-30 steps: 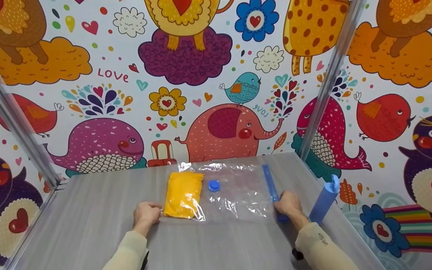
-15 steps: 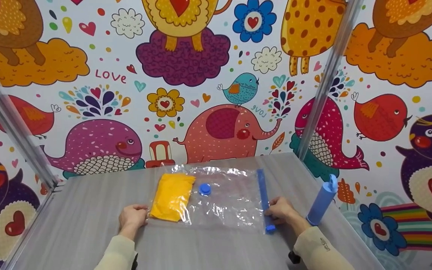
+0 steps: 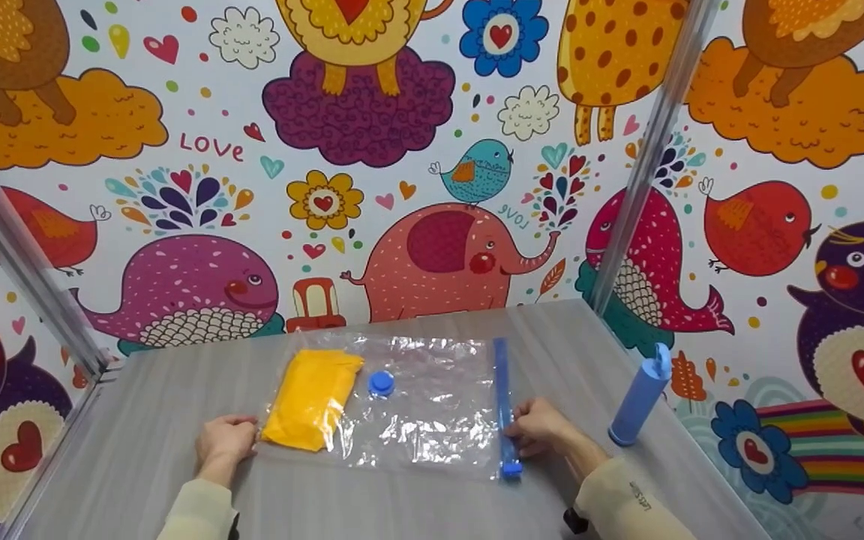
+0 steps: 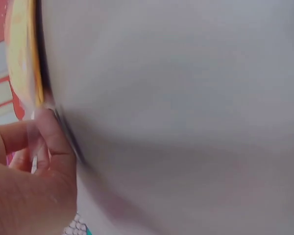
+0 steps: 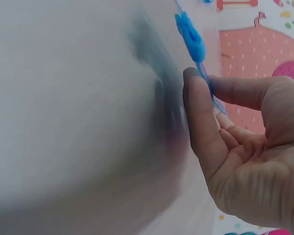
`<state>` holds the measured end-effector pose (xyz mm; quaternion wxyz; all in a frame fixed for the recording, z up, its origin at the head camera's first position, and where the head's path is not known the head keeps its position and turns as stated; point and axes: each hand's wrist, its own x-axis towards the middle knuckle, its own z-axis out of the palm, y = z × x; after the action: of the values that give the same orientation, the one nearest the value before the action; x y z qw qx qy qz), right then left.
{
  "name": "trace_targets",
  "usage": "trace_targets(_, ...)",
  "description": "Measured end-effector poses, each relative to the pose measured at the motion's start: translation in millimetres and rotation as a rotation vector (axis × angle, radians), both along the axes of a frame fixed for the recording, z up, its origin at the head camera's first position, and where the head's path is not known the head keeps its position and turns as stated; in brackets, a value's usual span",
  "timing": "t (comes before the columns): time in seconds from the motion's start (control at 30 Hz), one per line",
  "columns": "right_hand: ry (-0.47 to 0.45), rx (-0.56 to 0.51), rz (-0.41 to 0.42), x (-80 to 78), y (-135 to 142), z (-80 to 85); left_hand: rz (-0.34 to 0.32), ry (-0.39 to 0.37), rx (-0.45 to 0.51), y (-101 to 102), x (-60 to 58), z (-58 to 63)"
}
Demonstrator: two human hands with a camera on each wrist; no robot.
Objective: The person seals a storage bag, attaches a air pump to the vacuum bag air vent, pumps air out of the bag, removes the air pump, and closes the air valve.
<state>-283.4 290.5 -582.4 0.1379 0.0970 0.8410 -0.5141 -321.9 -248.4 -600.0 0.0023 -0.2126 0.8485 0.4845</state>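
Observation:
A clear plastic vacuum storage bag (image 3: 432, 405) lies spread over the table. Inside its left end sits a folded yellow cloth bundle (image 3: 312, 401), with a round blue valve (image 3: 381, 383) just right of it. My left hand (image 3: 226, 441) pinches the bag's near left corner between thumb and fingers, seen closer in the left wrist view. At the other end my right hand (image 3: 544, 431) pinches the blue zip strip (image 3: 502, 375). The zip's blue slider (image 5: 191, 39) shows beyond the fingertips in the right wrist view, at the strip's near end.
A blue cylindrical hand pump (image 3: 636, 401) stands upright on the grey table (image 3: 372, 502), right of my right hand. Walls printed with cartoon animals (image 3: 439, 262) close off the back and sides, with metal posts (image 3: 649, 150) at the corners.
Both hands have drawn the bag leftward and a little nearer, with the yellow bundle inside. My right hand's hold has shifted on the zip strip, leaving the slider in sight. The pump stays standing.

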Motion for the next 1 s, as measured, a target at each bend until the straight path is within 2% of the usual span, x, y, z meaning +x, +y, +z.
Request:
trace_targets(0.17, -0.007, 0.021, 0.088, 4.3, -12, -2.3, 0.068, -0.034, 0.031, -21, 11.1, -1.0)
trace_targets(0.33, -0.032, 0.042, 0.145, 9.5, -23, -4.2, 0.118, -0.072, -0.047, -38, 21.0, -2.4)
trace_targets(0.47, -0.039, 0.043, 0.198, 12.1, -35, -5.4, 0.120, -0.105, -0.095, -50, 25.4, -1.6)
trace_targets(0.73, -0.078, -0.037, 0.283, 19.6, -57, -7.3, 0.125, -0.173, -0.162, -73, 31.4, -0.6)
trace_targets(0.9, -0.093, -0.085, 0.322, 23.2, -66, -10.4, 0.144, -0.146, -0.207, -83, 34.4, -0.2)
trace_targets(1.0, -0.097, -0.094, 0.311, 23.5, -71, -11.5, 0.123, -0.135, -0.246, -81, 32.3, 2.0)
